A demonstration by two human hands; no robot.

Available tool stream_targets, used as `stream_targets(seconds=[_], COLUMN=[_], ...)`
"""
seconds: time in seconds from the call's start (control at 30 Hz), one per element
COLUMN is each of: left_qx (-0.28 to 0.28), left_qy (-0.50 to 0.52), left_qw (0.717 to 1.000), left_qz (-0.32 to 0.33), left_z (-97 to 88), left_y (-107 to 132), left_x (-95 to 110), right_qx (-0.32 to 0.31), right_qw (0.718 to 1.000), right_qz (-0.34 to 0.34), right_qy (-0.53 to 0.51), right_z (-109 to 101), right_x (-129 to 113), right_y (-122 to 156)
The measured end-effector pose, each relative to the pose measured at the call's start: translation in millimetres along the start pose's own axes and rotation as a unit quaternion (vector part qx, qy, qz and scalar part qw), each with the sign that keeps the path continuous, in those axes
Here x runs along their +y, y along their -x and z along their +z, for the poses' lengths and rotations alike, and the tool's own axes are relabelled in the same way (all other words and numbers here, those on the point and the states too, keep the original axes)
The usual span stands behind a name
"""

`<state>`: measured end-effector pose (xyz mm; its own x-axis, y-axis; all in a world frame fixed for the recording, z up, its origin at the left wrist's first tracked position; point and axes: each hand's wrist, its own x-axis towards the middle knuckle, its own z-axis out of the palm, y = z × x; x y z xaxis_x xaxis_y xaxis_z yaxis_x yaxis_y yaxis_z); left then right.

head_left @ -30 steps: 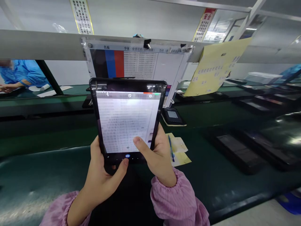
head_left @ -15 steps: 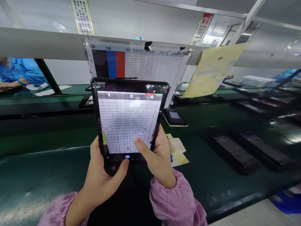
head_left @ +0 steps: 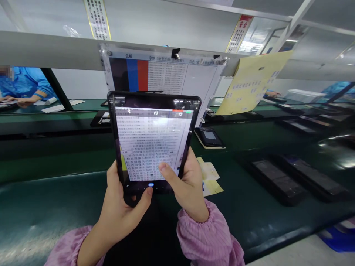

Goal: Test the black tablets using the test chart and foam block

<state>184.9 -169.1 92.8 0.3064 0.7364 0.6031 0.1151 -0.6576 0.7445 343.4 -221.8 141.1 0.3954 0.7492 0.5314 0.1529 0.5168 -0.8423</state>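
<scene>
A black-framed tablet (head_left: 155,144) is held upright between my two hands, its lit screen showing a camera view of printed text lines. My left hand (head_left: 122,207) grips the lower left edge, thumb at the bottom by the round blue shutter button. Gripping the lower right edge, my right hand (head_left: 187,183) has its thumb over the screen's lower part. The fingers behind the tablet are mostly hidden. Beyond the tablet hangs a test chart (head_left: 169,75) with black, blue and red blocks, small text and a white area; the tablet covers its lower part.
Yellow notes (head_left: 209,177) and a small dark device (head_left: 209,137) lie right of the tablet on the green bench (head_left: 55,207). Several black devices (head_left: 280,179) lie farther right. A yellow sheet (head_left: 253,83) hangs from the rail. A co-worker in blue (head_left: 26,85) sits across at left.
The tablet and my hands have shifted very slightly to the right; my grip is the same. The text on the screen looks sharper. The co-worker's hands at left have moved.
</scene>
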Motion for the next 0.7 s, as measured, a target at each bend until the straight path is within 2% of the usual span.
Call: stream_targets(seconds=[0.33, 0.53, 0.7], left_qx=[0.009, 0.012, 0.009], left_qy=[0.001, -0.01, -0.018], left_qw=[1.0, 1.0, 1.0], left_qz=[-0.005, 0.018, 0.007], left_z=[0.3, 0.3, -0.5], left_y=[0.9, -0.9, -1.4], left_x=[-1.1, 0.0, 1.0], right_qx=[-0.007, -0.003, -0.006], right_qw=[1.0, 1.0, 1.0], right_qz=[-0.001, 0.001, -0.007], right_qy=[0.004, 0.0, 0.004], right_z=[-1.6, -0.3, -0.9], right_x=[1.8, -1.0, 1.2], right_y=[-0.8, 0.1, -1.0])
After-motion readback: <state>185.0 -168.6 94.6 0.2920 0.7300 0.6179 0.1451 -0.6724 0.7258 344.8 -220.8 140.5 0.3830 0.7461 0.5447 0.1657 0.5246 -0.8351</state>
